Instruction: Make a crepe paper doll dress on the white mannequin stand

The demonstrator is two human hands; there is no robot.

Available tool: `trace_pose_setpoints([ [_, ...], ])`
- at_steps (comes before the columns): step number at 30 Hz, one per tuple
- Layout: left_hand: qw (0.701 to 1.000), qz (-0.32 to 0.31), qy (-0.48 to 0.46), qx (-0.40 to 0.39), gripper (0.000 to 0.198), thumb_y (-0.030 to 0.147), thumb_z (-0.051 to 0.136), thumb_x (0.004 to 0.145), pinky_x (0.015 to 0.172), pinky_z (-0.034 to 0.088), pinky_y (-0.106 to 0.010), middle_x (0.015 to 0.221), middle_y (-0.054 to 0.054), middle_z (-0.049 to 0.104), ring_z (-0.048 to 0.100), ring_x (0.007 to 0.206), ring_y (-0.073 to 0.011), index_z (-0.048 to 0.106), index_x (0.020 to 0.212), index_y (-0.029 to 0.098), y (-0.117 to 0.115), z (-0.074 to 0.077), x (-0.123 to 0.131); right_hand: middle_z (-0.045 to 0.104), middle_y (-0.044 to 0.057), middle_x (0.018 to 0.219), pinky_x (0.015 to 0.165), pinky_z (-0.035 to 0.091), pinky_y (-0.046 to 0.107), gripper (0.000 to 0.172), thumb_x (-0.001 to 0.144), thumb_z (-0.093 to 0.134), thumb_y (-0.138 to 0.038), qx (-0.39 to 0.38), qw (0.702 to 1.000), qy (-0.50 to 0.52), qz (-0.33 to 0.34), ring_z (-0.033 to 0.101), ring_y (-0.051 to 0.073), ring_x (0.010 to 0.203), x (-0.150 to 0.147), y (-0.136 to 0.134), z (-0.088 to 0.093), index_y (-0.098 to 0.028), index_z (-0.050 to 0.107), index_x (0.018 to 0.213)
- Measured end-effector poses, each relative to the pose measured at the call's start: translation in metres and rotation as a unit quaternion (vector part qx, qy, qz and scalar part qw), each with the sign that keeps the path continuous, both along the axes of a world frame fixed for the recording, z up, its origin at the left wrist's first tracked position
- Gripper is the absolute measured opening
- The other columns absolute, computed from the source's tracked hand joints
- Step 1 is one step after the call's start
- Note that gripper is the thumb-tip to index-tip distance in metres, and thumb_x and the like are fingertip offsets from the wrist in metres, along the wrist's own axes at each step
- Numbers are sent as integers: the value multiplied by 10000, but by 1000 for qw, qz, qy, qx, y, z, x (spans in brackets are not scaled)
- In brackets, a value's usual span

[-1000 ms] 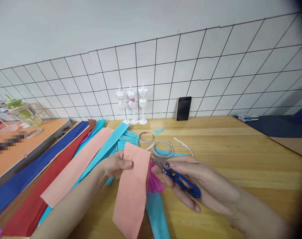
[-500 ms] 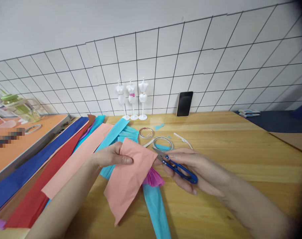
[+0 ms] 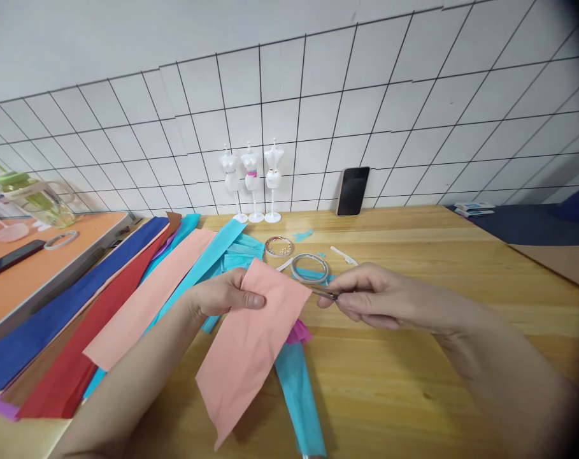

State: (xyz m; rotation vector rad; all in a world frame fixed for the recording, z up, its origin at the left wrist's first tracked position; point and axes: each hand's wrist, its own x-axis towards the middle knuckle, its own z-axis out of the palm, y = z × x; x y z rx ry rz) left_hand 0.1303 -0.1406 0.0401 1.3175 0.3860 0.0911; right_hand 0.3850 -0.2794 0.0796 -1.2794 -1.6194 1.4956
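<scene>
My left hand (image 3: pixel 229 296) pinches the upper left edge of a pink crepe paper piece (image 3: pixel 253 350), which hangs down at a slant. My right hand (image 3: pixel 372 298) is closed around thread snips (image 3: pixel 328 293), seen nearly edge-on. Their tips meet the upper right corner of the pink paper; whether the blades are closed I cannot tell. Behind the paper, a strip of turquoise crepe paper (image 3: pixel 299 398) and a gathered magenta piece (image 3: pixel 299 332) partly show. A tape roll (image 3: pixel 310 282) lies just beyond the snips.
Crepe paper strips in several colours, among them a red one (image 3: pixel 93 338), spread across the left. Three small white dress forms (image 3: pixel 272 182) and a phone (image 3: pixel 353 191) stand by the tiled wall. A round bead case (image 3: pixel 279 256) lies mid-table. Farther left is a green-lidded bottle (image 3: pixel 41 197).
My right hand has turned, so the snips now show edge-on instead of broadside. Their tips stay at the paper's right corner. The pink paper and left hand have shifted slightly right.
</scene>
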Motion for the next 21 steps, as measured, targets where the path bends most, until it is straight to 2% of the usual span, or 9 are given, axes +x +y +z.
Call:
trace_pose_setpoints([
  [3,998,41,16,-55,267,255,767,648,705,543,-303,807,-86,722,671,740,-195,706,856,100,-2,-1,2,306,-76,520,403,181,213,302,794,578,-450,34,996,-84,5,254,55,423,6,3,1,-166,674,835],
  [5,997,42,41,-47,257,260,771,643,690,538,-294,778,-77,720,668,715,-188,706,834,101,-5,0,4,297,-72,529,416,177,218,289,783,577,-452,62,991,-113,-38,246,62,446,4,5,2,-173,655,777],
  [7,998,11,59,-14,258,269,761,654,701,528,-290,802,-68,717,662,740,-187,705,851,111,-11,3,8,329,-66,544,424,201,219,271,778,571,-435,87,984,-122,-96,274,67,461,-5,7,2,-170,625,756],
  [9,998,-30,49,31,253,271,741,678,738,511,-287,844,-53,708,650,801,-188,701,885,131,-19,7,14,423,-43,612,471,277,219,196,750,598,-360,125,976,-126,-125,365,82,531,-20,10,-3,-164,604,751],
  [12,993,-49,36,106,256,264,687,728,734,487,-260,860,-28,686,622,831,-173,687,958,155,-28,13,22,479,-33,678,533,335,229,111,666,622,-211,125,979,-127,-98,428,101,607,-41,12,-12,-162,603,764],
  [14,984,-41,57,164,241,273,649,753,640,470,-230,806,-16,667,604,750,-155,683,955,148,-33,18,23,469,-39,643,525,343,233,65,643,600,-183,105,985,-107,-90,436,104,590,-48,9,-15,-166,581,702],
  [16,967,-41,74,240,191,271,640,751,545,433,-210,713,2,640,573,650,-137,692,881,142,-38,24,18,483,-31,616,516,357,239,34,651,586,-193,108,984,-89,-110,461,117,585,-48,1,-11,-174,558,642],
  [18,938,-37,76,336,122,249,635,749,498,406,-207,613,18,607,550,578,-129,697,783,150,-46,33,9,511,-16,595,490,358,246,61,672,589,-206,145,972,-104,-150,478,129,565,-43,-12,-2,-188,566,619],
  [21,868,26,58,492,154,215,569,800,527,433,-227,572,12,608,578,575,-148,713,758,185,-59,54,-6,554,8,583,458,361,277,80,707,633,-233,282,920,-158,-219,494,154,527,-36,-37,11,-234,600,634],
])
